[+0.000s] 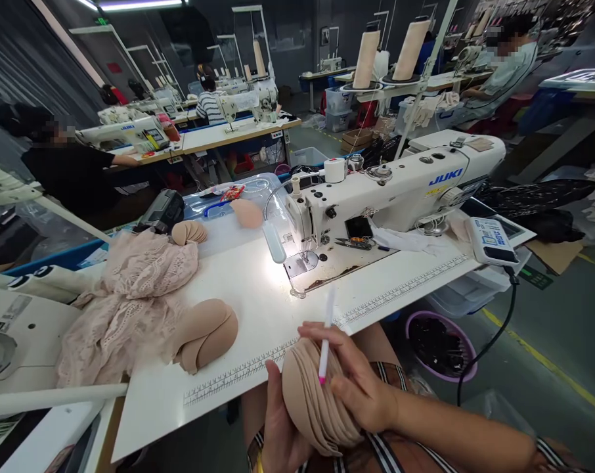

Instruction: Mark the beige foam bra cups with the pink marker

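The left hand (278,433) cups a stack of foam bra cups (310,401) from below, its grip wrapped around the domed, ribbed beige edges; the right hand (361,387) rests on top of the same stack, its grip pinched around a slim white pen (326,341) with a pink tip, the tip touching the smooth rounded foam. The stack sits over the person's lap, just off the near edge of the white surface (258,309), whose edge carries a printed ruler strip (376,309). Beyond the grip, past the pen's upper end, stands a glossy white sewing machine (400,187) with a bright metal needle plate; small black snips (351,244) lie on its bed. Left of the grip and further onto the surface lies another fanned pile of cups (206,335), matte and shell-shaped; touching it is a crumpled heap of pale pink lace (130,295), open-patterned and soft. Right of the grip, below the surface, a round purple bin (440,345) holds dark scraps.
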The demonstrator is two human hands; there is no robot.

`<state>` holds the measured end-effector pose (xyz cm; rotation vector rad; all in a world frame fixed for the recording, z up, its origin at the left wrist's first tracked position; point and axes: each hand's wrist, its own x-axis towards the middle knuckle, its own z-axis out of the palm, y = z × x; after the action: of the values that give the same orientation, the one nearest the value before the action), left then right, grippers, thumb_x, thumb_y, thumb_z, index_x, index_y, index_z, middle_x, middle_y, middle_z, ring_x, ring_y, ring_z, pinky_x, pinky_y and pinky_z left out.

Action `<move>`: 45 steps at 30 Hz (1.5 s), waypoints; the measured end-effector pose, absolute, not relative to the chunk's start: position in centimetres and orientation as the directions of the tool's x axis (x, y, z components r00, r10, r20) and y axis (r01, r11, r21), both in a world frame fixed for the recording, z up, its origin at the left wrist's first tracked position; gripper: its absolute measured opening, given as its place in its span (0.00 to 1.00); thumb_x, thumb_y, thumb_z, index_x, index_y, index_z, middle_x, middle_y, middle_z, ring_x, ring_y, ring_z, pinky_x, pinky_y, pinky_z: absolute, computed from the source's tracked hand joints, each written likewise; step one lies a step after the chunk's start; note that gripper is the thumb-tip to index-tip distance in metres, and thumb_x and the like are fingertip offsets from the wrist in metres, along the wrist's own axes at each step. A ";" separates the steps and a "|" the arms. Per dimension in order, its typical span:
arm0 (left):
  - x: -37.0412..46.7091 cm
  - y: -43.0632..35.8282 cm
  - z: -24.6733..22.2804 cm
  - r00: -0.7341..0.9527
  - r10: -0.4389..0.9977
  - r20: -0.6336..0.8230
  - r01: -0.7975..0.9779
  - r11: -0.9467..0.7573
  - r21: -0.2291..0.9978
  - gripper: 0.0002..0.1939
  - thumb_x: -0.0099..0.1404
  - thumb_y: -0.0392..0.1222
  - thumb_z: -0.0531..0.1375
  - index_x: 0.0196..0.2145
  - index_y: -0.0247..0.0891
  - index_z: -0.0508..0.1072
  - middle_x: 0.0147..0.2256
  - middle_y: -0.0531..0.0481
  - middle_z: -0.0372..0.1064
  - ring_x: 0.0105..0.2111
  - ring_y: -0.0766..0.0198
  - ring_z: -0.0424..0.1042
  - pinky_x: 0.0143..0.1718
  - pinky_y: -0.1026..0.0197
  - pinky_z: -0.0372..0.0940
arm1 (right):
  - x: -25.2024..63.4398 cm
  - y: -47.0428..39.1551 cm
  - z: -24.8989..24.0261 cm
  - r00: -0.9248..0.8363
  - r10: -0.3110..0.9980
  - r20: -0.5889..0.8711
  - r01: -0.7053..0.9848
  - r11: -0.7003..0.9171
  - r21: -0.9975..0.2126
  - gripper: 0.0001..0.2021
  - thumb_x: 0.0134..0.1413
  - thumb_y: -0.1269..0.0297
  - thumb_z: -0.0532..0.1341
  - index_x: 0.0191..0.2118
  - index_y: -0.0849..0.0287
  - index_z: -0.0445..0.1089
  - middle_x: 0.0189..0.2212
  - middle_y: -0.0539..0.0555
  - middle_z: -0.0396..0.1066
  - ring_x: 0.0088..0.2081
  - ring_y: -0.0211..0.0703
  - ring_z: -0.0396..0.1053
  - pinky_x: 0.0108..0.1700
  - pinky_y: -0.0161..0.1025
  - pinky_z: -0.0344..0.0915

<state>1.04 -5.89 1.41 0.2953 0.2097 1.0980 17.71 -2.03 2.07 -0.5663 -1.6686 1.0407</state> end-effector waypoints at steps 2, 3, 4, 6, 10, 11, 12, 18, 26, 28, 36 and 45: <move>1.3 -5.8 1.6 0.478 0.878 -0.037 -0.818 0.459 0.347 0.32 0.73 0.67 0.58 0.60 0.42 0.80 0.66 0.40 0.69 0.72 0.39 0.56 0.75 0.41 0.43 | 17.3 -2.1 1.6 -0.346 0.774 0.530 -0.125 0.522 -0.844 0.26 0.78 0.45 0.51 0.73 0.47 0.55 0.68 0.58 0.62 0.70 0.55 0.57 0.73 0.52 0.54; 1.3 -5.8 1.6 0.483 0.875 -0.032 -0.816 0.463 0.346 0.32 0.73 0.67 0.58 0.60 0.42 0.79 0.66 0.40 0.69 0.72 0.39 0.56 0.75 0.41 0.43 | 17.2 -2.2 1.4 -0.281 0.798 0.533 -0.123 0.521 -0.845 0.25 0.79 0.47 0.51 0.73 0.47 0.55 0.68 0.58 0.62 0.71 0.54 0.56 0.73 0.52 0.54; 1.2 -5.7 1.5 0.484 0.875 -0.015 -0.819 0.459 0.343 0.33 0.73 0.68 0.57 0.61 0.42 0.79 0.66 0.40 0.68 0.73 0.39 0.55 0.75 0.41 0.43 | 17.1 -2.2 1.2 -0.213 0.823 0.527 -0.118 0.514 -0.850 0.23 0.80 0.49 0.50 0.73 0.46 0.56 0.68 0.57 0.62 0.70 0.53 0.57 0.73 0.51 0.54; 0.8 -5.6 1.4 0.482 0.875 0.034 -0.832 0.445 0.330 0.36 0.73 0.71 0.54 0.63 0.44 0.77 0.67 0.41 0.68 0.73 0.41 0.55 0.75 0.43 0.43 | 17.3 -2.3 1.0 -0.143 0.839 0.525 -0.087 0.518 -0.851 0.20 0.80 0.53 0.50 0.71 0.46 0.58 0.65 0.57 0.64 0.68 0.52 0.59 0.70 0.50 0.57; 0.1 -5.4 1.2 0.421 0.896 0.140 -0.878 0.365 0.308 0.40 0.74 0.74 0.44 0.66 0.48 0.73 0.66 0.46 0.69 0.73 0.47 0.54 0.76 0.45 0.41 | 18.2 -2.2 1.4 -0.189 0.775 0.603 0.016 0.617 -0.787 0.18 0.72 0.64 0.58 0.64 0.49 0.63 0.46 0.54 0.71 0.48 0.48 0.68 0.54 0.45 0.67; 0.0 -5.3 1.2 0.392 0.908 0.148 -0.892 0.335 0.305 0.40 0.74 0.75 0.43 0.66 0.50 0.73 0.66 0.47 0.70 0.73 0.48 0.55 0.76 0.44 0.41 | 18.4 -2.2 1.5 -0.204 0.769 0.605 0.035 0.624 -0.781 0.18 0.69 0.66 0.60 0.62 0.50 0.64 0.42 0.52 0.71 0.44 0.46 0.68 0.50 0.43 0.67; -0.1 -5.3 1.1 0.362 0.921 0.144 -0.901 0.306 0.308 0.39 0.74 0.74 0.42 0.66 0.51 0.72 0.65 0.47 0.71 0.73 0.48 0.55 0.76 0.43 0.41 | 18.4 -2.3 1.7 -0.231 0.767 0.599 0.048 0.624 -0.780 0.19 0.67 0.69 0.61 0.60 0.51 0.64 0.40 0.51 0.70 0.41 0.45 0.67 0.47 0.42 0.67; -0.3 -5.3 0.2 0.251 0.967 0.052 -0.905 0.215 0.368 0.34 0.76 0.70 0.46 0.70 0.54 0.66 0.66 0.44 0.69 0.72 0.46 0.59 0.75 0.39 0.42 | 17.6 -2.5 1.6 -0.290 0.788 0.543 0.071 0.583 -0.809 0.14 0.67 0.74 0.58 0.53 0.52 0.67 0.35 0.49 0.68 0.37 0.42 0.67 0.41 0.38 0.66; -1.2 -6.3 -1.1 0.280 0.960 -0.002 -0.889 0.260 0.378 0.25 0.80 0.55 0.52 0.71 0.57 0.62 0.69 0.48 0.64 0.74 0.47 0.54 0.76 0.41 0.39 | 17.6 -1.7 2.5 -0.283 0.729 0.623 0.145 0.675 -0.723 0.21 0.67 0.71 0.59 0.63 0.51 0.65 0.48 0.55 0.74 0.49 0.50 0.69 0.54 0.47 0.67; -1.5 -6.7 -1.7 0.257 0.963 -0.084 -0.878 0.269 0.396 0.26 0.79 0.54 0.55 0.72 0.59 0.61 0.70 0.49 0.64 0.74 0.48 0.53 0.76 0.41 0.41 | 17.9 -1.5 2.9 -0.363 0.658 0.660 0.094 0.730 -0.677 0.23 0.69 0.66 0.60 0.66 0.52 0.62 0.51 0.57 0.74 0.50 0.52 0.70 0.56 0.50 0.66; -3.1 -8.5 -3.3 0.351 0.935 -0.045 -0.837 0.335 0.433 0.33 0.72 0.64 0.61 0.71 0.55 0.66 0.69 0.46 0.65 0.75 0.39 0.48 0.75 0.38 0.43 | 21.2 -0.6 2.9 -0.252 0.827 0.503 -0.036 0.512 -0.858 0.11 0.79 0.65 0.54 0.57 0.48 0.71 0.27 0.47 0.68 0.30 0.41 0.66 0.39 0.41 0.63; -0.4 -9.2 0.6 0.095 0.971 -0.221 -0.857 0.192 0.478 0.38 0.53 0.56 0.75 0.62 0.60 0.75 0.64 0.49 0.71 0.69 0.29 0.60 0.70 0.29 0.55 | 21.1 1.3 3.4 -0.187 0.981 0.056 -0.397 -0.024 -0.917 0.19 0.69 0.44 0.66 0.42 0.58 0.71 0.26 0.49 0.68 0.27 0.39 0.65 0.30 0.35 0.61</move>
<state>-0.37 -9.24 0.64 0.2515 0.5477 1.3760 21.10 1.31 3.45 -0.7895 -1.0409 1.5034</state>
